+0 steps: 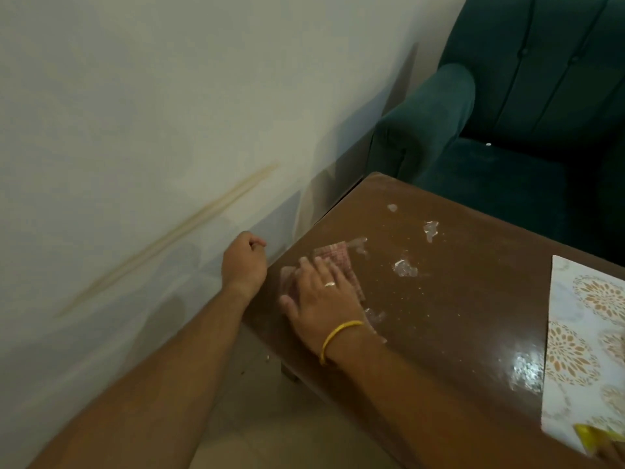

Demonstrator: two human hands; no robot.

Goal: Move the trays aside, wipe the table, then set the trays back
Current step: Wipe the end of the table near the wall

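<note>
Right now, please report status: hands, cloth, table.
Right hand flat on cloth, wiping. Left hand closed, empty, off table edge. Wet patches ahead. Patterned tray at right.

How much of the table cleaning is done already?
About halfway. The white floral-patterned tray sits shifted to the brown wooden table's edge. The right hand presses a pink checked cloth flat, mid-wipe; the left hand hangs beside. Wet white smears remain, then the tray goes back.
</note>
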